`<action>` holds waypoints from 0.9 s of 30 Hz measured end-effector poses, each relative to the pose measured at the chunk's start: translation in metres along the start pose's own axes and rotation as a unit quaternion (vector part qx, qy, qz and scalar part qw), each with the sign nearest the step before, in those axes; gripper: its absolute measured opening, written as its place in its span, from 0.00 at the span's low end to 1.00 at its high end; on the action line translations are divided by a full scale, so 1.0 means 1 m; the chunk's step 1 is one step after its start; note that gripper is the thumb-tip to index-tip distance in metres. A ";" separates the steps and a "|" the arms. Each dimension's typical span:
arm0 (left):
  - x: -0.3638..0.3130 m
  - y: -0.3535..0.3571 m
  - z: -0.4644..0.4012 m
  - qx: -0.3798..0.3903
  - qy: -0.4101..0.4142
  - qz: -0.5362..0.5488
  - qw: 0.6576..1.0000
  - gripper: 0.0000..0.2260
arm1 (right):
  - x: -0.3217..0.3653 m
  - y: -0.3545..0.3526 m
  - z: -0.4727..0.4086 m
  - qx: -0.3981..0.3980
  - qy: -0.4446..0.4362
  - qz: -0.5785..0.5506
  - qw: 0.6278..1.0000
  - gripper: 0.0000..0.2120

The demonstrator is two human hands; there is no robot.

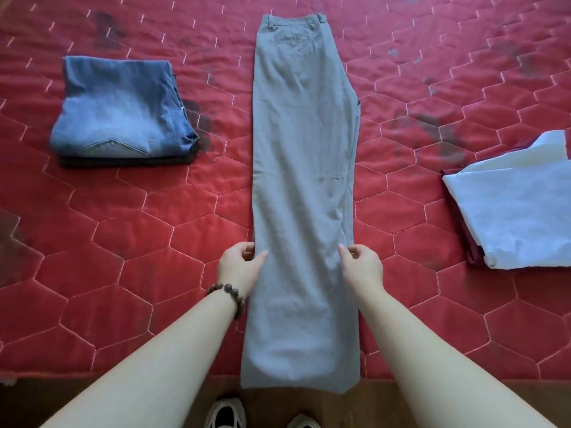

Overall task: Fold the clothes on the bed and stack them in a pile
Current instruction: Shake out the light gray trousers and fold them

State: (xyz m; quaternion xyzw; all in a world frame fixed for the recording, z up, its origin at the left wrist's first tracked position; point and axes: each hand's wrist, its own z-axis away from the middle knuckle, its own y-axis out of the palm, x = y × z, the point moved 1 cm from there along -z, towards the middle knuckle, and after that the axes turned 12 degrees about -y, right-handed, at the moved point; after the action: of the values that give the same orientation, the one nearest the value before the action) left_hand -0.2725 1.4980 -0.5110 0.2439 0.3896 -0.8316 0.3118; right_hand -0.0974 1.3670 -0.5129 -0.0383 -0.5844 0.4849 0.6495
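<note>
Both hands pinch the grey trousers [304, 193] on the bed [123, 242].
Left hand [239, 265] and right hand [361, 265] each grasp an edge; folded jeans [123, 112] lie beyond the left grip.

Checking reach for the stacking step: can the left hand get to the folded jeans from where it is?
Probably yes. The folded jeans lie on the left hand's side, with only bare red quilt between; it now pinches the grey trousers' edge.

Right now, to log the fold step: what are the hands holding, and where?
The grey trousers: the left hand pinches the left edge, the right hand the right edge, partway up the legs.
</note>
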 end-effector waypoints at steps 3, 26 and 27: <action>-0.029 0.007 -0.043 -0.001 0.027 0.009 1.000 0.04 | 0.015 0.006 -0.050 -0.013 -0.036 0.005 0.999 0.10; -0.103 0.021 -0.165 0.020 -0.041 0.173 0.984 0.07 | 0.040 -0.004 -0.183 -0.064 -0.008 -0.058 0.996 0.07; -0.102 0.021 -0.168 0.024 -0.049 0.179 0.982 0.11 | 0.037 -0.004 -0.184 -0.081 -0.009 -0.048 0.996 0.06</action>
State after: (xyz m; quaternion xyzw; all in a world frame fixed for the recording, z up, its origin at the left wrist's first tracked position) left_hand -0.1604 1.6556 -0.5522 0.2760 0.3038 -0.7822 0.4687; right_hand 0.0461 1.4854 -0.5415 -0.0581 -0.6289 0.4051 0.6610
